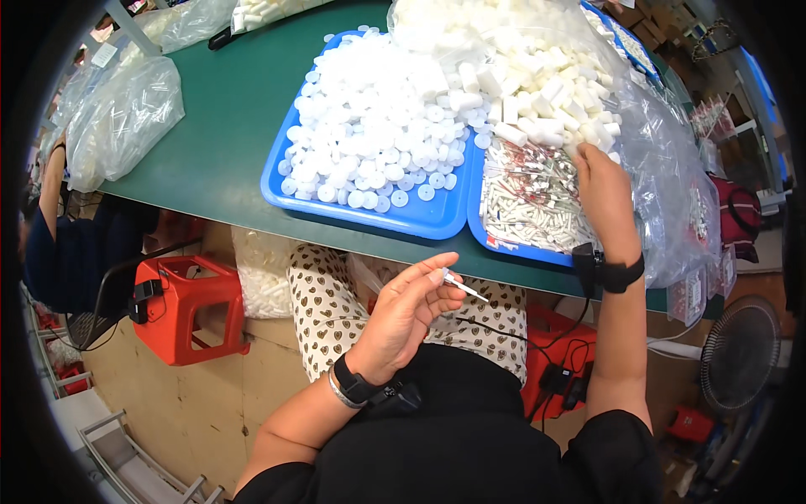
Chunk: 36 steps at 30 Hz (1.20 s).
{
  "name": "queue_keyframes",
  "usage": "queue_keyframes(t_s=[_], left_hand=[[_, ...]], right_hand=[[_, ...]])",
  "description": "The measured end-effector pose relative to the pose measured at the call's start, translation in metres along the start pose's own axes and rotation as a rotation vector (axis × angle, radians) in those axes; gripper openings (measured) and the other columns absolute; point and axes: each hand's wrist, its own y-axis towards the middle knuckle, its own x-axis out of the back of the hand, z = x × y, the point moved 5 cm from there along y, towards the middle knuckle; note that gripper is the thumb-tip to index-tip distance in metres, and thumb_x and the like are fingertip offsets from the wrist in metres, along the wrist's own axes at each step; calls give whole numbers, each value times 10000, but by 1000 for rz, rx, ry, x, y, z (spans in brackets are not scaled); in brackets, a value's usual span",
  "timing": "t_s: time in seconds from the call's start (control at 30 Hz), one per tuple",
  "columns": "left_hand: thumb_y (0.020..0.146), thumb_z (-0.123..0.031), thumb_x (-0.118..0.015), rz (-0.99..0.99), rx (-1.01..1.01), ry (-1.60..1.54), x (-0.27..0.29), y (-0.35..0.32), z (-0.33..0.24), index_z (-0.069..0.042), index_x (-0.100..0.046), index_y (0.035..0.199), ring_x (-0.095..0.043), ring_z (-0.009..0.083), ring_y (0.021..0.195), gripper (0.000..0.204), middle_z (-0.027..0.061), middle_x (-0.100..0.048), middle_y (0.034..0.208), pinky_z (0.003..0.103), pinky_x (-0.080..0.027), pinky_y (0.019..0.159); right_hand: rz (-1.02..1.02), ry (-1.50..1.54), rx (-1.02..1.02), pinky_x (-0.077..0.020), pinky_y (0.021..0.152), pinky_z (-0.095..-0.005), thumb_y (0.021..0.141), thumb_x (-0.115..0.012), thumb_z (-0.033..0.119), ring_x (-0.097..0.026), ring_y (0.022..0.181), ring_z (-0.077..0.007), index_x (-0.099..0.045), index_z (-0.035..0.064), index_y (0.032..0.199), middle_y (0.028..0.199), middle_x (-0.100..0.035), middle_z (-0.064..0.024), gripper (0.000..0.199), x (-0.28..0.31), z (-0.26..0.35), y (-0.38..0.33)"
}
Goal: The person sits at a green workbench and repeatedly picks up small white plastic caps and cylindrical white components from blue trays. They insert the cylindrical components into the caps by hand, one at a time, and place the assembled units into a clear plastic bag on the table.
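My left hand point(406, 312) is raised over my lap, in front of the table edge. Between its thumb and fingers is a small white stick-like part point(463, 286), its thin end pointing right. My right hand point(603, 181) reaches across the right tray, fingers bent together at the lower edge of a heap of cream-white foam cylinders point(550, 97). Whatever those fingertips pinch is hidden. Beneath and left of that hand, small white parts with reddish thin pieces point(529, 197) fill the tray. White translucent discs point(369, 126) are heaped in the left blue tray point(395, 222).
A clear plastic bag point(672, 185) drapes over the right side of the green table point(218, 109). Another bag point(126, 118) lies far left, near another person's arm point(52, 189). A red stool point(189, 311) stands left, a black fan point(739, 353) right. Cables hang by my right wrist.
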Motion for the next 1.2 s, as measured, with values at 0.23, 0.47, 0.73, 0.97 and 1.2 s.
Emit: queue_keyframes(t_s=[0.23,0.47,0.73,0.97,1.2], left_hand=[[1000,-155,-542,13,-12,-3,4,-1,0,52,-474,1360,-644,145,957,421,88,-648,1067,302,-518,888],[1038,-243,-500,144,-45,74,0,-3,-10,11,-484,1364,-630,129,992,413,74,-635,1143,270,-514,885],[1027,-263,-524,188,-142,129,-14,-4,-18,-29,-539,1305,-599,105,999,363,54,-609,1164,255,-496,844],[1015,-205,-555,37,-175,240,-5,-2,-6,-29,-561,1290,-552,83,810,327,2,-586,911,225,-480,753],[981,-74,-569,42,-495,831,-13,-11,-29,-5,-615,1254,-561,93,861,286,61,-570,1064,233,-486,744]], right_hand=[[-6,-62,9,-492,756,-476,908,-613,174,-627,864,-407,-621,40,1065,941,-658,-186,206,-9,-1,3],[0,424,-221,-442,616,-331,910,-644,131,-595,705,-213,-574,26,1015,840,-638,-111,164,25,20,-30],[309,746,108,-483,545,-287,808,-719,-16,-617,615,-162,-594,15,909,783,-636,-92,164,28,125,-90],[266,857,167,-483,573,-318,783,-751,-8,-624,654,-225,-599,-2,888,828,-624,-95,185,22,146,-101],[675,1404,-317,-556,700,-238,986,-565,83,-673,806,-114,-489,-26,1065,917,-644,-87,154,6,128,-109]])
